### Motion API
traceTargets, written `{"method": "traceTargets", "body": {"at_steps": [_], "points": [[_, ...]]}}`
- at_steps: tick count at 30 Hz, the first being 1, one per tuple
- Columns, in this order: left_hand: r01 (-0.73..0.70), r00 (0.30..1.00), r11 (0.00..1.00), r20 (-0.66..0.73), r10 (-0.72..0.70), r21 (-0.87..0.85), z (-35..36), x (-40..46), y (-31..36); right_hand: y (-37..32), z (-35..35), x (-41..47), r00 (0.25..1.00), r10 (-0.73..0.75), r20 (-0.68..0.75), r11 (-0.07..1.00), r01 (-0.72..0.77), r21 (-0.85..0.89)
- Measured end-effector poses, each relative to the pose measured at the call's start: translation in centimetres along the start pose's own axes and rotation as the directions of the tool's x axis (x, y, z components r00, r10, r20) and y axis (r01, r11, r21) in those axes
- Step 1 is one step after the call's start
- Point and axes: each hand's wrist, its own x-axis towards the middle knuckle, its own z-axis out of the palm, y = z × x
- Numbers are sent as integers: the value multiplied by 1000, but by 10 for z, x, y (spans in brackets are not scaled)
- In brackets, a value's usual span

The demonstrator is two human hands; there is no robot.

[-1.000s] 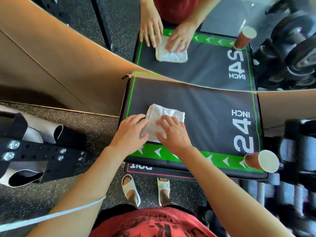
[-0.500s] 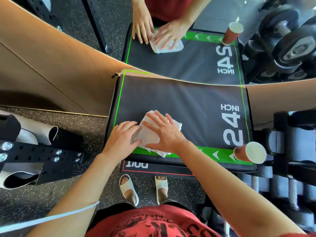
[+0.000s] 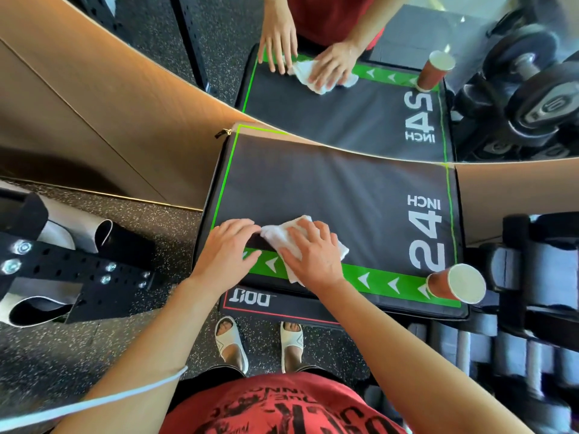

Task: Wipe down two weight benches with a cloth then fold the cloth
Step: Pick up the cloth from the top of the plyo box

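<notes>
We're looking down on speckled black rubber floor point(image 3: 94, 349), a tan wood wall point(image 3: 109, 120), a mirror point(image 3: 470, 32) above, dumbbells point(image 3: 532, 98) reflected.

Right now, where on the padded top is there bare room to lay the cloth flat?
The black padded box top is bare from the mirror edge down to the hands, leftward of the white 24 INCH print. The near edge is crowded: both hands, white cloth, red paper cup.

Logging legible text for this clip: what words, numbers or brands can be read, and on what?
"24 INCH": white print on the black padded box top.
"DOIT": white logo on the box's lower front face, upside down.
"10": dumbbell end in the mirror.
Red shirt print: too distorted to read.
</notes>
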Motion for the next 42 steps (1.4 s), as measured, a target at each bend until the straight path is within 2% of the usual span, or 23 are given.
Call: {"method": "traceTargets", "body": {"at_steps": [2,3,6,8,10,14,20,30,36,42], "points": [[8,1000,1000,-24,-8,0,-2,2,3,-6,-3,4,991,130,-9,991,-130,-11],[8,1000,1000,-29,-8,0,-2,4,4,-7,-5,5,989,147,-15,989,-147,-28],[-7,999,1000,-33,8,19,-3,6,8,10,-12,5,999,-17,32,998,19,-64],[-11,999,1000,-33,12,14,-3,7,9,27,-17,7,982,-132,132,991,133,2],[-15,1000,1000,-26,16,7,-1,8,14,39,-17,8,968,-184,173,983,179,45],[-19,1000,1000,-11,19,-3,5,9,24,34,-8,7,979,-180,90,983,181,-5],[7,1000,1000,-3,-7,1,5,12,28,27,-7,-2,985,-163,-63,986,165,15],[77,996,997,-47,-78,-8,0,14,46,36,-27,27,992,-103,-73,995,104,7],[160,980,987,-114,-161,-18,-7,7,50,37,-37,50,973,-193,-124,979,200,50],[274,945,961,-180,-274,-25,-26,-16,46,11,-42,68,958,-283,-45,941,286,181]]}}
